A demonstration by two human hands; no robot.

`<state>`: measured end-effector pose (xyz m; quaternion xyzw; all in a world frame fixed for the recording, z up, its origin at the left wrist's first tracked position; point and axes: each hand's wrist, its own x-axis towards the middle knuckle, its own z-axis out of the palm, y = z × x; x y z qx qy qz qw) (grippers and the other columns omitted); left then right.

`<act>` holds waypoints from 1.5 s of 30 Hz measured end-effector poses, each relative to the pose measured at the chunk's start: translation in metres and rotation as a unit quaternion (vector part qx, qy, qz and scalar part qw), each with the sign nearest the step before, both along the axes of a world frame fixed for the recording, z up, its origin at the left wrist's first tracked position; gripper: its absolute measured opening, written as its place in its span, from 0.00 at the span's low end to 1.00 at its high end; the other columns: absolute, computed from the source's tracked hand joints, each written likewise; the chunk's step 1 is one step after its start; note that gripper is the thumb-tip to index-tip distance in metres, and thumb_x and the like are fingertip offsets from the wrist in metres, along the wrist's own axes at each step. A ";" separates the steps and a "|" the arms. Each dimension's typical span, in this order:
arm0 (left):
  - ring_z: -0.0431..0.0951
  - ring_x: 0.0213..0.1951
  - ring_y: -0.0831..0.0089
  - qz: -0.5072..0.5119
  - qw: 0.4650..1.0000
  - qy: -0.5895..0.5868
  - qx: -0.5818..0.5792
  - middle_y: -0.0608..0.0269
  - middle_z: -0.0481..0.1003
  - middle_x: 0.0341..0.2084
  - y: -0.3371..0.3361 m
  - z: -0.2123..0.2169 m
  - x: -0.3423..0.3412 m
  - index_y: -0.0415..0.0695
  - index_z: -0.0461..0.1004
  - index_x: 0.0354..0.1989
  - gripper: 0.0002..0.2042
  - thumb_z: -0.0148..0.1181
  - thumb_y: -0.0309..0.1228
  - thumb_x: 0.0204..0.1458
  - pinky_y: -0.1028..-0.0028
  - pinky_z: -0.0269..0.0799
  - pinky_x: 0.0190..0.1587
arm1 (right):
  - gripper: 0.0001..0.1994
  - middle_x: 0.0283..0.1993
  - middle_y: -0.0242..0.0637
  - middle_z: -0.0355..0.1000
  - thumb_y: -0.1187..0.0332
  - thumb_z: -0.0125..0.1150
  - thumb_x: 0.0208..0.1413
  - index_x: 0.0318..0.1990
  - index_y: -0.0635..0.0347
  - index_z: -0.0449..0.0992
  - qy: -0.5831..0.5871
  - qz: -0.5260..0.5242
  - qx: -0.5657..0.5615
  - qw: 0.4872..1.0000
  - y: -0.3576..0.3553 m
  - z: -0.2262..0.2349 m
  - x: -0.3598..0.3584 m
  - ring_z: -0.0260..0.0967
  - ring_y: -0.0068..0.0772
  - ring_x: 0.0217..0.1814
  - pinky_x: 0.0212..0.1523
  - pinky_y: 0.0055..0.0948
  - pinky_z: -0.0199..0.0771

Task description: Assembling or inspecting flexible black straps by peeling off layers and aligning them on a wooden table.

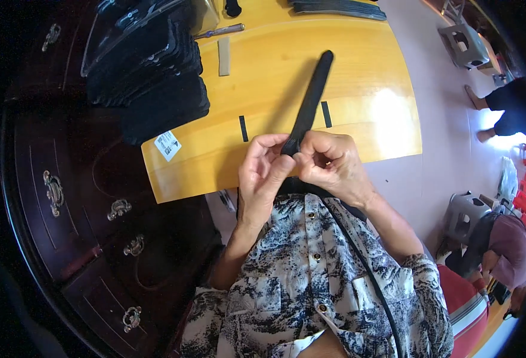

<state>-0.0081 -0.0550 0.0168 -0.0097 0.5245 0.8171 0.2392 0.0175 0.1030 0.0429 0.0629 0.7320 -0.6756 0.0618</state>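
A long, narrow black strap [312, 98] with a rounded end slants up and away over the yellow table [370, 65]. Its near end is pinched by my left hand [264, 173], thumb against fingers. My right hand [333, 164] is closed on the same end, fingertips pressed together right beside the left thumb. What lies between the fingertips is partly hidden. More black material shows just below my hands, in front of my patterned shirt. On the tabletop, two short dark strips [243, 128] lie on either side of the strap.
A stack of black flat pieces [149, 71] fills the table's left side, with a white label [167, 146] near it. Farther back are a beige strip [223, 56], a thin handled tool [220, 31] and dark strips [337, 8]. Dark drawers [54, 191] stand left; stools [465, 46] and people are right.
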 end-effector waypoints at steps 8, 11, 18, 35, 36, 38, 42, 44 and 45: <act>0.77 0.28 0.77 -0.033 0.999 -0.017 -0.002 0.61 0.76 0.30 0.000 0.003 0.003 0.35 0.71 0.40 0.08 0.56 0.29 0.59 0.80 0.75 0.32 | 0.09 0.18 0.29 0.63 0.75 0.59 0.48 0.21 0.60 0.67 -0.029 0.062 -0.095 0.993 0.017 -0.005 -0.003 0.56 0.13 0.19 0.19 0.21 0.58; 0.78 0.28 0.72 -0.008 0.998 -0.015 0.055 0.53 0.76 0.32 0.003 0.005 0.007 0.33 0.69 0.43 0.12 0.52 0.32 0.61 0.75 0.77 0.28 | 0.07 0.20 0.28 0.65 0.76 0.57 0.50 0.22 0.59 0.68 -0.090 0.069 -0.454 0.884 0.031 -0.011 -0.006 0.55 0.11 0.18 0.17 0.17 0.56; 0.81 0.35 0.67 0.050 0.997 -0.037 0.050 0.48 0.77 0.35 0.006 0.009 0.005 0.35 0.69 0.42 0.13 0.52 0.34 0.62 0.70 0.79 0.38 | 0.10 0.33 0.31 0.70 0.69 0.69 0.49 0.34 0.62 0.73 0.097 -0.027 -0.018 0.995 0.013 0.019 0.002 0.68 0.21 0.30 0.31 0.20 0.70; 0.78 0.39 0.70 -0.142 0.967 -0.176 0.121 0.59 0.75 0.41 0.000 -0.009 -0.004 0.37 0.68 0.52 0.15 0.47 0.33 0.64 0.70 0.77 0.44 | 0.13 0.41 0.39 0.66 0.66 0.68 0.49 0.41 0.62 0.79 0.106 -0.100 0.110 0.983 0.000 0.001 0.018 0.68 0.31 0.33 0.34 0.26 0.73; 0.78 0.38 0.71 -0.162 0.965 -0.171 0.120 0.59 0.76 0.40 0.001 -0.010 -0.005 0.37 0.69 0.52 0.14 0.47 0.34 0.64 0.71 0.77 0.42 | 0.14 0.42 0.40 0.66 0.66 0.67 0.49 0.42 0.62 0.79 0.117 -0.106 0.124 0.980 0.001 -0.001 0.019 0.68 0.32 0.33 0.34 0.27 0.72; 0.78 0.36 0.72 -0.170 0.966 -0.152 0.122 0.59 0.76 0.38 0.005 -0.011 -0.005 0.37 0.70 0.50 0.14 0.48 0.35 0.64 0.74 0.75 0.40 | 0.14 0.44 0.41 0.65 0.66 0.66 0.51 0.44 0.63 0.78 0.137 -0.117 0.152 0.972 0.004 -0.006 0.020 0.67 0.32 0.34 0.35 0.28 0.72; 0.78 0.35 0.72 -0.154 0.980 -0.116 0.054 0.60 0.76 0.35 0.024 0.005 0.001 0.36 0.71 0.48 0.14 0.48 0.35 0.64 0.75 0.75 0.38 | 0.12 0.44 0.42 0.66 0.68 0.64 0.53 0.42 0.63 0.79 0.174 -0.133 0.198 0.955 0.010 -0.010 0.019 0.68 0.33 0.36 0.36 0.29 0.72; 0.78 0.33 0.72 -0.151 0.982 -0.101 0.052 0.58 0.76 0.33 0.032 0.009 0.003 0.36 0.71 0.47 0.14 0.48 0.34 0.64 0.75 0.75 0.36 | 0.09 0.43 0.42 0.68 0.69 0.62 0.55 0.39 0.65 0.80 0.158 -0.164 0.117 0.967 0.014 -0.006 0.020 0.68 0.31 0.37 0.36 0.28 0.71; 0.78 0.31 0.72 -0.137 0.985 -0.093 0.039 0.56 0.77 0.31 0.037 0.015 0.004 0.34 0.71 0.47 0.14 0.49 0.34 0.63 0.75 0.76 0.35 | 0.09 0.43 0.42 0.68 0.69 0.62 0.55 0.39 0.65 0.80 0.159 -0.168 0.119 0.966 0.016 -0.002 0.019 0.68 0.31 0.37 0.36 0.28 0.71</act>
